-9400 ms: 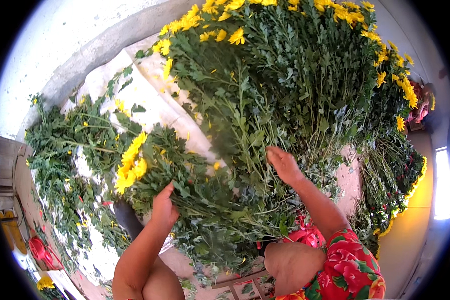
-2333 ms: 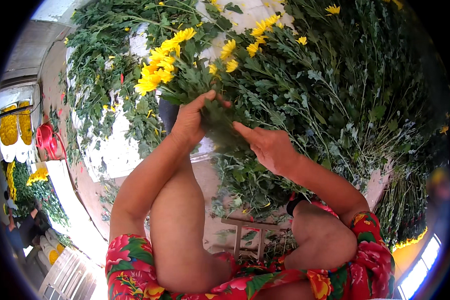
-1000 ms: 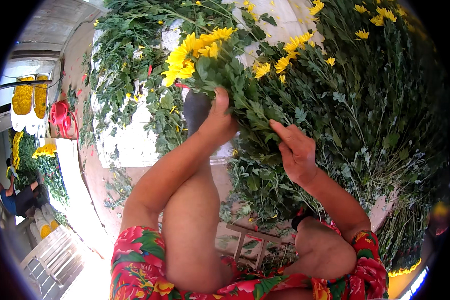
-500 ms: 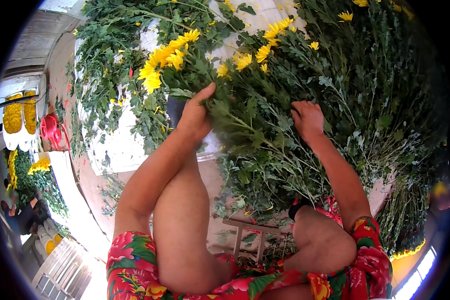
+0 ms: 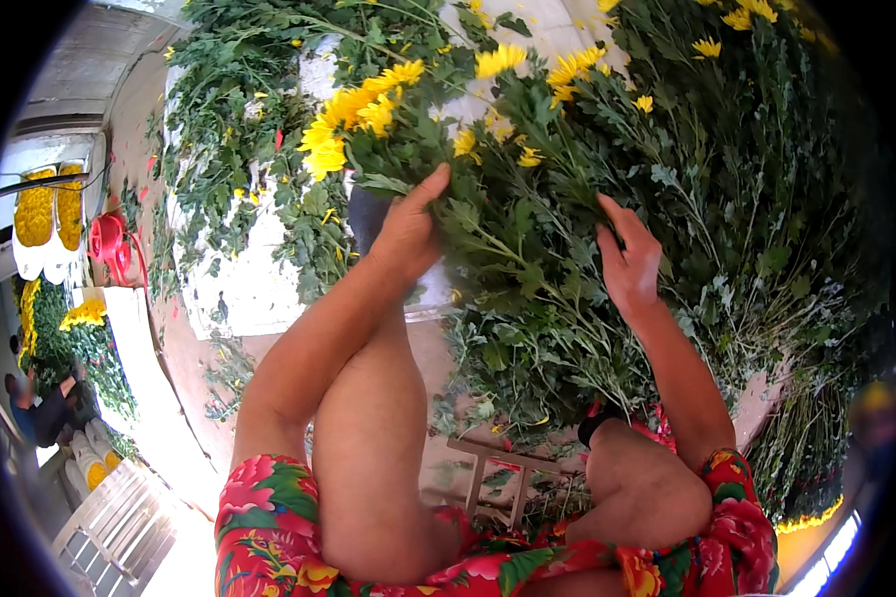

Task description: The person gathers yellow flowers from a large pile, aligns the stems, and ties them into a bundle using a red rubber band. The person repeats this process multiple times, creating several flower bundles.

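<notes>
A bunch of yellow chrysanthemums [image 5: 353, 114] with long leafy stems is gripped in my left hand [image 5: 408, 227], its blooms lined up toward the upper left. My left thumb presses up along the leaves, and the fingers wrap behind the stems, mostly hidden. To the right, my right hand [image 5: 632, 261] reaches into the foliage with thumb and fingers around a stem bearing a yellow bloom [image 5: 501, 60]. The exact grip there is partly covered by leaves. A large heap of chrysanthemum stems [image 5: 737, 199] spreads beneath and beyond this hand.
Loose greenery [image 5: 239, 129] lies on a white sheet [image 5: 244, 269] at the left. A red ribbon roll [image 5: 112, 242] and white-wrapped yellow bouquets [image 5: 35, 214] stand farther left. A wooden slatted chair [image 5: 114, 532] is at lower left, a small stool frame [image 5: 498, 478] between my legs. Another person [image 5: 45, 413] sits at far left.
My right hand has turned and its fingers have stretched upward around a stem, whose bloom has come up near the middle. My left hand keeps the bunch. The whole view has shifted slightly.
</notes>
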